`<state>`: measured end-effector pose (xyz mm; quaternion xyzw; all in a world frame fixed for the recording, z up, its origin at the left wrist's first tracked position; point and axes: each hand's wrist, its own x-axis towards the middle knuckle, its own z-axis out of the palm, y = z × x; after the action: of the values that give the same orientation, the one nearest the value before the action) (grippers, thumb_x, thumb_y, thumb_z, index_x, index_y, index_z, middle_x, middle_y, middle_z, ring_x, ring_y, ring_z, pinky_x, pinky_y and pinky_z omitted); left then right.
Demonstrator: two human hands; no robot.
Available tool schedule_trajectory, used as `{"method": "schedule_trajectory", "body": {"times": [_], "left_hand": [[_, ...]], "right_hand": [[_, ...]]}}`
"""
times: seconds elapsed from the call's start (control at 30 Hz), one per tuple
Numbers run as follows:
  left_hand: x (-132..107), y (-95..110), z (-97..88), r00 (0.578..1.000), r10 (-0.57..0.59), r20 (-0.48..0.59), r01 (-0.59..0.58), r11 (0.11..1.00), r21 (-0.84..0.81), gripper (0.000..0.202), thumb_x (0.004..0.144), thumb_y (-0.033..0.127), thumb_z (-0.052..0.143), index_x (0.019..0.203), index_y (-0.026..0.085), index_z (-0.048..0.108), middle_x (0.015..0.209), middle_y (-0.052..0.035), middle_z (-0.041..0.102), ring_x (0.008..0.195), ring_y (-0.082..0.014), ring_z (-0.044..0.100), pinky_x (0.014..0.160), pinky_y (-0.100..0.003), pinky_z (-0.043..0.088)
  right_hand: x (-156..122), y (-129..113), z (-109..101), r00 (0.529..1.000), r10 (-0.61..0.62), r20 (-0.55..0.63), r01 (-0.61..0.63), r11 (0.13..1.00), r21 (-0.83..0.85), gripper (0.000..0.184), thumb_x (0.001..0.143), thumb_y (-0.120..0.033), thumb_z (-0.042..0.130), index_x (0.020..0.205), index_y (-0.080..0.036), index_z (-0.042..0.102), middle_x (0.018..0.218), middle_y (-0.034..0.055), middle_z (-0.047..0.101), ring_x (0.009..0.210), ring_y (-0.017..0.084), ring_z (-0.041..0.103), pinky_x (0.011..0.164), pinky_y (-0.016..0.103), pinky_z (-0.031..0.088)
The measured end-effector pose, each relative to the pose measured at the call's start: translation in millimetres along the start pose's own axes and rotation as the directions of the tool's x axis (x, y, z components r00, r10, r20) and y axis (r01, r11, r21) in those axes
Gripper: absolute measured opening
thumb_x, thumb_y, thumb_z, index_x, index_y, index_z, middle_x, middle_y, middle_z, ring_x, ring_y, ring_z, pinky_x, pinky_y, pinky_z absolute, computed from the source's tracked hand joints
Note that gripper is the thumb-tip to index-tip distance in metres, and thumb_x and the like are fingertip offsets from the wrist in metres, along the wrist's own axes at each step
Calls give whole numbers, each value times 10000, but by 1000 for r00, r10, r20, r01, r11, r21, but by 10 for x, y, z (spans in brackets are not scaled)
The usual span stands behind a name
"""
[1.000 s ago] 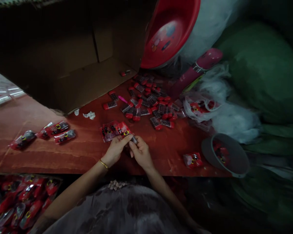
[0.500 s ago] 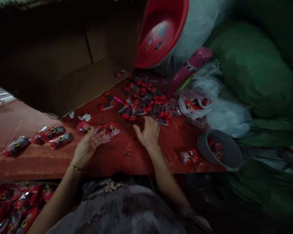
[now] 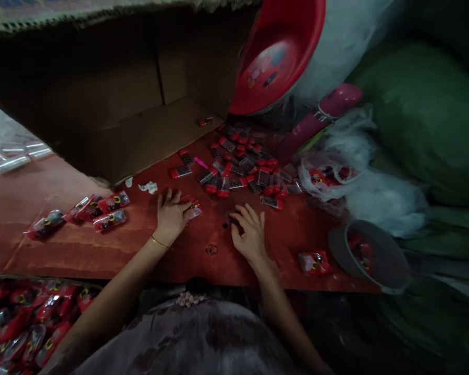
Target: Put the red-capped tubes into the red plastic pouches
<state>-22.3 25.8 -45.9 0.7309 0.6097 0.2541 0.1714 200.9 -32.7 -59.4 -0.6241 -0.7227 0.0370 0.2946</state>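
Observation:
My left hand lies palm down on the red table with its fingers apart. Its thumb reaches onto a flat red printed packet, part of which the hand hides. Across from it, my right hand curls its fingers around a small dark see-through container, mostly hidden by the fingers. Beyond the right hand lies a loose pile of small clear containers with red caps. Several filled red packets rest left of my left hand.
An open cardboard box stands at the back left, beside a red basin. A pink flask, plastic bags and a grey bucket are on the right. One filled packet lies near the bucket. More packets fill the lower left.
A filled packet has joined the group on the left. My left hand has moved right onto the flat packet. My right hand has drawn back from the pile with a small container.

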Motion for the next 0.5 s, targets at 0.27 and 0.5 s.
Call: {"method": "schedule_trajectory", "body": {"times": [0.27,0.5], "left_hand": [[-96,87,-40,996,76,-42,-70,990,120,322,865,363,478,1063,247,704,1379,-121,494,1353,-375,297,1082,-601,151],[-170,351,-156,991,11,-135,-39,978,-207,373,812,342,575,1157,219,646,1353,-127,522,1323,-322,366,1099,-503,196]], "right_hand": [[161,-472,84,991,134,-23,-121,947,299,284,865,-370,512,1034,-182,640,977,109,690,856,219,606,823,367,461],[363,-674,288,941,283,184,-334,706,625,326,877,-440,437,753,-188,601,652,7,614,565,132,514,547,241,393]]}}
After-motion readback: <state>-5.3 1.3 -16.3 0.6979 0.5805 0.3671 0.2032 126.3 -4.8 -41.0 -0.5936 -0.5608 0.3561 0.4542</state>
